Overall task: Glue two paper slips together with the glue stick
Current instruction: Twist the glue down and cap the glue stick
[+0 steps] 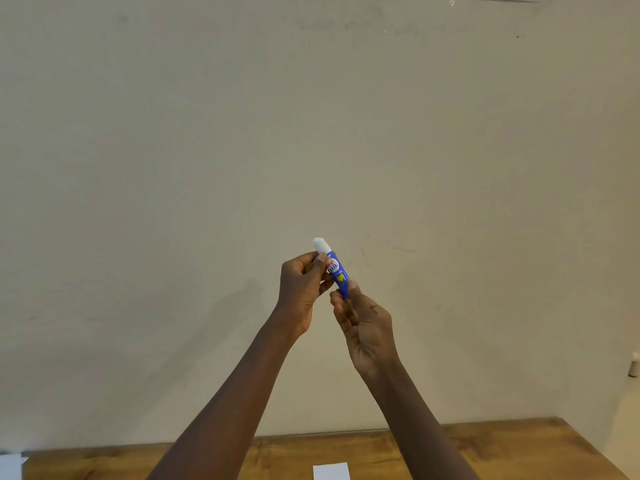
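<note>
Head view: I hold the blue plastic glue stick [335,270] up before the wall, well above the wooden tabletop [450,455]. My left hand [301,289] has its grip clamped on the upper tube, just below the white tip. My right hand [367,323] pinches the bottom end. One white paper slip [330,472] lies flat on the tabletop, and another white sheet [10,465] shows at the left edge. I judge it early: no glue laid, nothing joined.

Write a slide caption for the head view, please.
The left hand and right hand hold a blue glue stick up before a wall, with a paper slip on the wooden table.
</note>
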### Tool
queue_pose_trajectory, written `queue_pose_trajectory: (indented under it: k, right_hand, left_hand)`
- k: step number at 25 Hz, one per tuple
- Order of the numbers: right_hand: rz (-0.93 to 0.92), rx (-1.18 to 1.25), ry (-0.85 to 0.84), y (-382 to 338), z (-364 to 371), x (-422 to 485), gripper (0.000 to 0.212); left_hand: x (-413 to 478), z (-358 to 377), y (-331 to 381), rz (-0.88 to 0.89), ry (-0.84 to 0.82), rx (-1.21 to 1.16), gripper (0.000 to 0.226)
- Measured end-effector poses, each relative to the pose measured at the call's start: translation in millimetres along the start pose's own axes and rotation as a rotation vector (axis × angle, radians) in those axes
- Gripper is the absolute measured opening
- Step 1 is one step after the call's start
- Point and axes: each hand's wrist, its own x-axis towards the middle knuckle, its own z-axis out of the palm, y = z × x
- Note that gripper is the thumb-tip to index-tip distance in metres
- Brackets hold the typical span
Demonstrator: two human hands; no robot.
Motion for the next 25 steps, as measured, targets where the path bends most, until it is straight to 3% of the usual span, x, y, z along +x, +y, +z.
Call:
queue_pose_trajectory:
  k: [2, 6, 8, 10, 13, 14, 15, 18, 20, 22, 23, 25]
  right_hand:
    - [-0.094, -0.133, -0.006, 0, -2, 0, 0.014]
    - [0.299, -0.088, 0.014, -10, -1, -2, 0.058]
    - [0.358, 0.026, -0.002, -11, 1, -3, 0.049]
    - [0.222, 0.041, -0.019, -8, 1, -4, 0.031]
    - [-0.251, -0.354, 0.002, 1, -2, -2, 0.021]
    - [-0.324, -0.46, 0.01, 3, -3, -1, 0.022]
    - [-0.303, -0.491, 0.024, 1, -3, -2, 0.026]
    - [0.199, -0.164, 0.02, -13, -1, -3, 0.053]
    - [0.278, -0.014, 0.019, -16, 0, -3, 0.041]
    - [0.088, 0.003, 0.017, -11, 3, -3, 0.026]
    - [-0.096, -0.11, 0.022, -6, 2, -2, 0.021]
    - [-0.479, -0.566, 0.03, 1, -2, -3, 0.014]
  left_hand:
    - [0, -1, 0, -0.025, 0.023, -0.012, 0.028]
    - [-1, -2, 2, -0.005, -0.077, -0.001, 0.03]
    - [-4, -1, 2, 0.019, -0.094, 0.018, 0.025]
    - [-6, 0, 1, 0.026, -0.064, 0.024, 0.021]
    - [-6, 4, -1, -0.025, 0.068, -0.001, 0.025]
    - [-5, 5, -1, -0.043, 0.098, -0.022, 0.025]
    - [-5, 5, 0, -0.049, 0.094, -0.044, 0.025]
    - [-4, 0, 2, -0.005, -0.049, -0.033, 0.028]
    - [-4, 0, 3, 0.017, -0.064, 0.021, 0.028]
    - [-6, 3, 2, -0.004, -0.026, 0.005, 0.023]
    - [-6, 5, 2, -0.036, 0.01, -0.037, 0.019]
    - [-6, 5, 3, -0.109, 0.063, -0.139, 0.016]
